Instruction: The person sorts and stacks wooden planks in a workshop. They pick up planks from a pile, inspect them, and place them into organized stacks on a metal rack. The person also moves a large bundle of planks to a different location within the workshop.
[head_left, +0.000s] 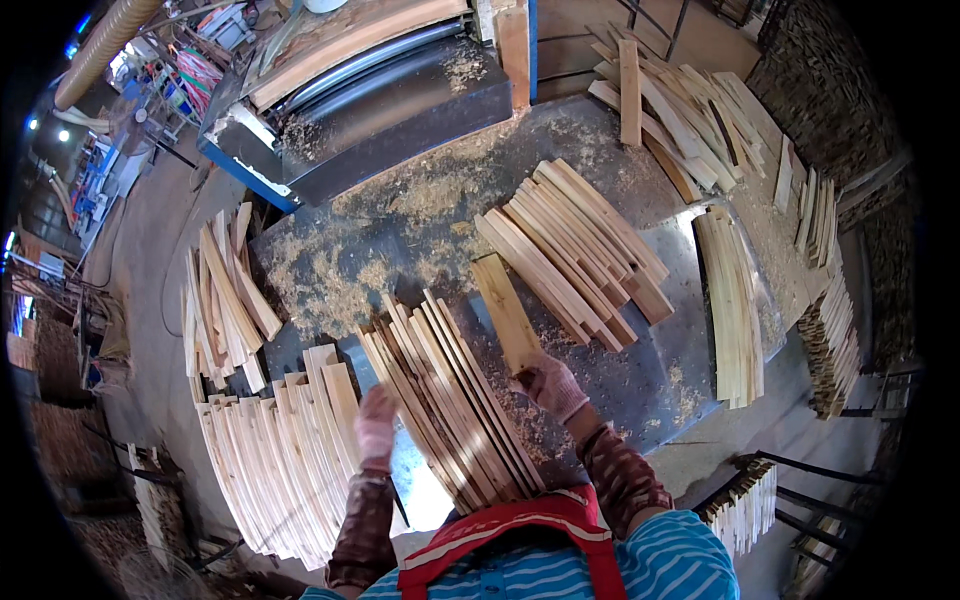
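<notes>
My right hand [550, 387], in a pale pinkish glove, grips the near end of a flat wooden board [502, 310]. The board points away from me over the dark metal table [640, 395]. To its left a row of narrow wooden strips [450, 400] stands close together, reaching back toward my apron. My left hand [376, 428], gloved the same way, is at the left side of that row, its fingers stretched out and somewhat blurred. Whether it touches the strips I cannot tell. Right of the held board lies another group of strips [575, 255].
A machine with a metal roller [375, 65] stands at the far side, sawdust [430, 195] before it. More strips are stacked at left [275, 460], far left [225, 300] and right [730, 310]. A loose pile [690, 120] lies at the far right.
</notes>
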